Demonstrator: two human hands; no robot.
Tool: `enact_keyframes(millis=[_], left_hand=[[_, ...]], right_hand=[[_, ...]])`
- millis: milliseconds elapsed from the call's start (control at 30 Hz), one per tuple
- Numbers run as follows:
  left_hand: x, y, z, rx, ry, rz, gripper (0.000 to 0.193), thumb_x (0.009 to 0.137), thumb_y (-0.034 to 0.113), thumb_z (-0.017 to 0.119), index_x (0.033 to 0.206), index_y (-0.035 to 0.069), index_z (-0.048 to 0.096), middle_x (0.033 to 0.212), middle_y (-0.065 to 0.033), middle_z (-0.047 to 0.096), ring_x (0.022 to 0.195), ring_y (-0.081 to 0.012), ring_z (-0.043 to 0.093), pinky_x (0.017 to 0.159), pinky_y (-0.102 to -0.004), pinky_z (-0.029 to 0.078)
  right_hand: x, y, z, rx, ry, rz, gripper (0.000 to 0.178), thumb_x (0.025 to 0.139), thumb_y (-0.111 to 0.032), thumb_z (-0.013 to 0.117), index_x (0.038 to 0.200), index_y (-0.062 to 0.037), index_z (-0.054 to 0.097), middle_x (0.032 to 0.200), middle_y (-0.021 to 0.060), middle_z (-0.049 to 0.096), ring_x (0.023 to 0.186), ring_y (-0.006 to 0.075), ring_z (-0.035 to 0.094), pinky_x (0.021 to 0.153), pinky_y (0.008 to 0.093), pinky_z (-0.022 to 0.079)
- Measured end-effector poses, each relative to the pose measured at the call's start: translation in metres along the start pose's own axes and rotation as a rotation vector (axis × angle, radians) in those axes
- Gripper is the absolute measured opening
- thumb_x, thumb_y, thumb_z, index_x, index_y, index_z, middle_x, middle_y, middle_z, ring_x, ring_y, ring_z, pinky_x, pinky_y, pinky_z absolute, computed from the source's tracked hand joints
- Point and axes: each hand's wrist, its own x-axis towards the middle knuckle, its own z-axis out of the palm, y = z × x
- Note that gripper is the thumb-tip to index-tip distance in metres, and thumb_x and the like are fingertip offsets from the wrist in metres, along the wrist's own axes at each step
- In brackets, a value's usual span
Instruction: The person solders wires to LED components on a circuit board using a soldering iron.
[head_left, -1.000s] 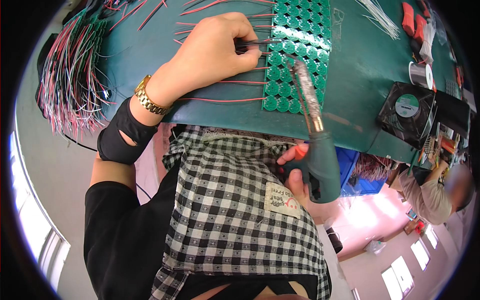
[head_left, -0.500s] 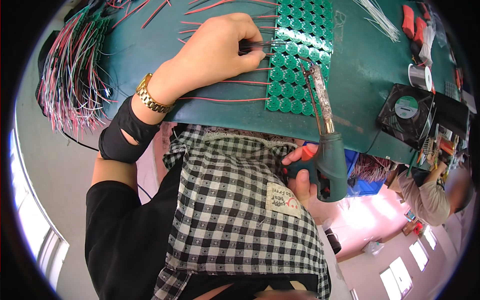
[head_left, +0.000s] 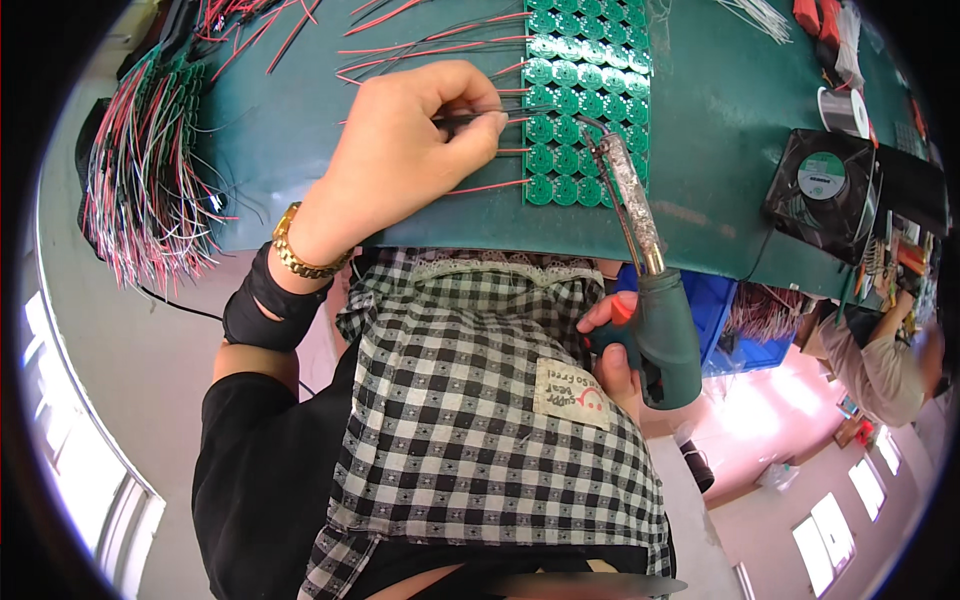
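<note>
Thin black wires (head_left: 462,121) are pinched between the thumb and fingers of my left hand (head_left: 425,135). Their ends reach the left edge of a green panel of round circuit boards (head_left: 585,75), which lies on the table. Several red wires (head_left: 430,46) stick out leftward from that same edge, some passing behind my hand. My right hand (head_left: 615,350) is wrapped around the handle of a dark green soldering gun (head_left: 668,340), its fingers partly hidden. The gun's metal barrel slants up over the panel, with the tip close to the black wire ends; contact I cannot tell.
A big bundle of red, white and black wires (head_left: 150,180) hangs at the table's left end. To the right stand a black fan (head_left: 825,185) and a solder spool (head_left: 843,112). White wires (head_left: 755,18) lie at the far right. Beyond the blue bin (head_left: 715,310), another person's arm (head_left: 880,335) shows.
The whole view has shifted slightly. Against the panel, my left hand with the black wires and the soldering gun's tip have come a little nearer to me. Both grips stay the same.
</note>
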Motion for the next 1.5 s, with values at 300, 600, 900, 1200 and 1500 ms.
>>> enact_keyframes(millis=[300,600,900,1200,1500], left_hand=[[0.002,-0.008,0.004,0.103,-0.031,0.038,0.013,0.068,0.011,0.061,0.071,0.000,0.057,0.057,-0.0098,0.055,0.050,-0.0189,0.051,0.051,-0.0297,0.042],[-0.001,-0.003,-0.006,0.171,-0.126,-0.017,0.008,0.072,0.003,0.057,0.071,-0.001,0.051,0.060,-0.0022,0.047,0.058,-0.0072,0.042,0.053,-0.0223,0.037],[-0.004,-0.004,-0.010,0.157,-0.112,-0.027,0.009,0.070,0.002,0.057,0.069,-0.001,0.049,0.059,-0.0021,0.046,0.057,-0.0079,0.041,0.052,-0.0229,0.037],[-0.004,-0.007,-0.011,0.147,-0.103,-0.031,0.008,0.069,0.002,0.057,0.069,0.000,0.049,0.059,-0.0020,0.046,0.057,-0.0075,0.041,0.053,-0.0223,0.037],[-0.003,-0.008,-0.011,0.184,-0.103,0.005,0.009,0.070,0.003,0.058,0.070,-0.001,0.050,0.060,-0.0033,0.047,0.057,-0.0094,0.042,0.054,-0.0235,0.038]], right_hand=[[0.019,-0.032,0.010,-0.064,-0.131,0.128,0.030,0.075,-0.011,0.059,0.102,0.0030,0.056,0.084,0.0086,0.058,0.072,0.0167,0.056,0.066,0.0284,0.046],[0.016,-0.029,0.006,-0.120,-0.142,0.184,0.027,0.074,-0.015,0.063,0.095,0.0014,0.059,0.082,0.0084,0.059,0.073,0.0171,0.057,0.066,0.0281,0.045],[0.015,-0.027,0.011,-0.104,-0.086,0.151,0.030,0.075,-0.017,0.064,0.098,0.0024,0.060,0.084,0.0092,0.061,0.074,0.0174,0.060,0.067,0.0290,0.048],[0.009,-0.023,0.015,-0.124,-0.039,0.224,0.047,0.078,-0.035,0.069,0.105,0.0025,0.059,0.090,0.0107,0.064,0.078,0.0169,0.064,0.071,0.0284,0.052],[0.009,-0.016,0.014,-0.077,-0.064,0.111,0.039,0.079,-0.027,0.065,0.104,0.0021,0.055,0.088,0.0094,0.058,0.077,0.0170,0.057,0.069,0.0286,0.047]])
